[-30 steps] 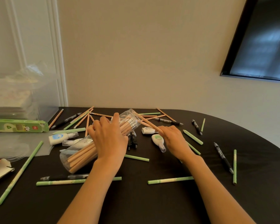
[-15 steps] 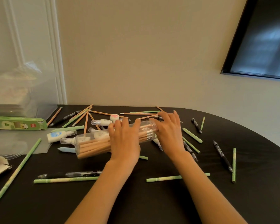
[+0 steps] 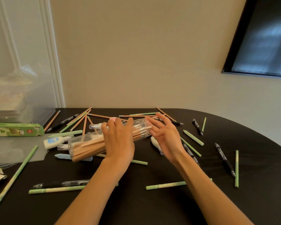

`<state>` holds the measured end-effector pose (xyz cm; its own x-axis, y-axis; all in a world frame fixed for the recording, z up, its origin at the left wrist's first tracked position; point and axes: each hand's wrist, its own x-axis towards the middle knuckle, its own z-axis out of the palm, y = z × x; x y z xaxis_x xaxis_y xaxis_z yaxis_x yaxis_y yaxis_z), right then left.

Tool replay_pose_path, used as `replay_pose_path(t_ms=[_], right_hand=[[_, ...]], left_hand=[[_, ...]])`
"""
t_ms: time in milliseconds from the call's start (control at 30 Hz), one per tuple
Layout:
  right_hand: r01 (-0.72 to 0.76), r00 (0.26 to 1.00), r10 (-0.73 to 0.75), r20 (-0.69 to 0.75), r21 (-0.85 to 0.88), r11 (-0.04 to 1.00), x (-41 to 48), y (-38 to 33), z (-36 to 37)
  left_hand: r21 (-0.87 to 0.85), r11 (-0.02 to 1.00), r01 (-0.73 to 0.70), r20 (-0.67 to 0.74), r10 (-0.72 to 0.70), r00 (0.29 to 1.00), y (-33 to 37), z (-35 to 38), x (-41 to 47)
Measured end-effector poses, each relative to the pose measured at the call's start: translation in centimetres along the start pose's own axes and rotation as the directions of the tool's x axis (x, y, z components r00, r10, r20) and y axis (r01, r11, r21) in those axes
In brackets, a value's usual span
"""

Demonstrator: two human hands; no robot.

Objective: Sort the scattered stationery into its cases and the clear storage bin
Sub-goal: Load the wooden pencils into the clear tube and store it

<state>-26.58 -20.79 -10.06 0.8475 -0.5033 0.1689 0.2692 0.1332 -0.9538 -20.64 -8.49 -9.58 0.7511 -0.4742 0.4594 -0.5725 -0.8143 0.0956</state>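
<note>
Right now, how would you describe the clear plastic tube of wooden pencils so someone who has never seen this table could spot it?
On the black oval table, look at the middle, under the person's left hand. There a clear plastic tube lies on its side, packed with light wooden pencils. Every other pencil, green stick and black pen around it lies loose; this is the only see-through cylinder holding a bundle.

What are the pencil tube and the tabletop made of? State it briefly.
Pencil tube: probably clear, glossy plastic, since the wooden pencils show through its wall. Tabletop: dark, smooth, slightly sheeny; the material under that finish cannot be told.
</note>
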Motion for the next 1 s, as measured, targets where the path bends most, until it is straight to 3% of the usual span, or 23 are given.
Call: replay_pose_path(t_ms=[67, 167, 233, 300, 367, 433, 500, 600, 667, 833, 1000], right_hand=[[-0.027, 0.999, 0.028, 0.019, -0.048, 0.999, 0.3, -0.1, -0.5], [-0.035, 0.997, 0.053, 0.049, -0.31, 0.95, 1.4, -0.6, -0.4], [-0.011, 0.995, 0.047, 0.084, -0.388, 0.922, 3.0, -0.9, -0.6], [-0.012, 0.999, 0.023, 0.022, -0.395, 0.919, 5.4, -1.4, -1.0], [-0.017, 0.997, -0.024, -0.069, -0.535, 0.845, 7.7, -1.3, -1.9], [-0.001, 0.996, -0.074, -0.057, -0.798, 0.603, 10.8, -0.2, -3.2], [0.054, 0.998, -0.035, 0.047, -0.967, 0.247, 13.5, 1.1, -3.9], [0.192, 0.979, 0.11, 0.174, -0.965, -0.179, 17.1, 2.9, -3.7], [0.273, 0.957, 0.192, 0.219, -0.904, -0.33, 18.8, 3.4, -2.9], [0.401, 0.911, 0.271, 0.31, -0.815, -0.417, 22.0, 4.6, -0.9], [0.438, 0.891, 0.294, 0.345, -0.824, -0.36, 22.9, 4.8, -0.8]], left_hand=[[0.023, 1.0, 0.0, -0.006, 0.0, 1.0, -0.2, -0.1, 1.0], [0.041, 0.999, 0.004, -0.048, -0.002, 0.999, -0.5, -0.5, 3.0], [0.038, 0.999, 0.005, -0.069, -0.002, 0.998, -0.7, -0.6, 4.5], [0.029, 1.0, 0.003, -0.078, -0.001, 0.997, -1.3, -0.5, 6.3], [0.027, 1.0, 0.014, -0.071, -0.012, 0.997, -1.9, -0.3, 7.7], [0.044, 0.999, 0.031, -0.067, -0.028, 0.997, -2.7, 0.4, 9.6], [0.06, 0.997, 0.045, -0.049, -0.042, 0.998, -3.3, 1.1, 11.1], [0.076, 0.996, 0.052, -0.017, -0.051, 0.999, -3.7, 2.6, 13.2], [0.083, 0.995, 0.049, -0.001, -0.049, 0.999, -3.7, 3.3, 14.1], [0.095, 0.995, 0.038, -0.006, -0.038, 0.999, -4.3, 5.3, 16.3], [0.094, 0.994, 0.047, 0.03, -0.05, 0.998, -4.5, 6.5, 16.9]])
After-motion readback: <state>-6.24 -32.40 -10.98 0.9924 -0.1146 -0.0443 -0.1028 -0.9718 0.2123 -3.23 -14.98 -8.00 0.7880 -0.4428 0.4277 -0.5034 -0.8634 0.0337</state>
